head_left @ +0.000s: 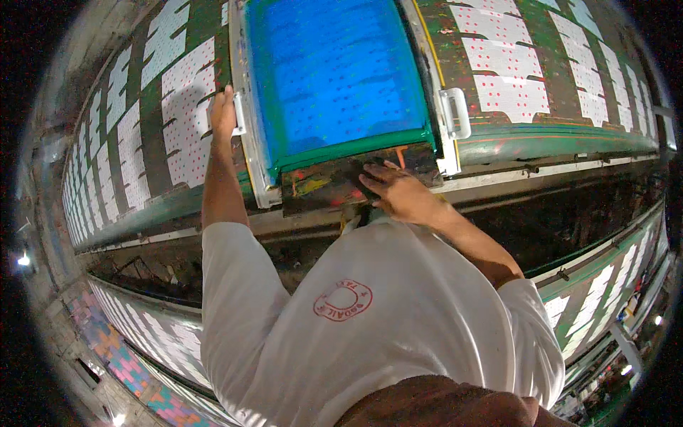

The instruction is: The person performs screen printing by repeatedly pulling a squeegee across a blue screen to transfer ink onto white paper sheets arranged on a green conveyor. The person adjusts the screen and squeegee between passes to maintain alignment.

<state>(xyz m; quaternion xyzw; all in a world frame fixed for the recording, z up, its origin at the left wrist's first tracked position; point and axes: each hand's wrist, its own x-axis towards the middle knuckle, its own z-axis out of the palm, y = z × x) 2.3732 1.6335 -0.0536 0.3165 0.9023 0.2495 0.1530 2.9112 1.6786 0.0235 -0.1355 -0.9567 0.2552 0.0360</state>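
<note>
- Since the blue screen-printing frame (341, 78) has a handle on each side, the left hand (223, 110) seems placed at the left handle (240, 117) to steady or guide that side; the right handle (461, 114) has no hand on it.
- The paint-stained board (313, 186) lies along the frame's near edge, and the right hand (400, 196) rests on its right part, probably to bear on that edge.
- The frame sits directly before the torso, over the long printing table (491, 149); red-dotted white cut pieces (501, 67) lie to its left and right, spaced perhaps so each can be printed separately.
- The left arm reaches forward nearly straight beside the frame, fingers together and pointing away; whether they curl round the handle I cannot tell.
- The right arm bends at the elbow, its forearm slanting inward to the frame's near edge, palm down with fingers spread.
</note>
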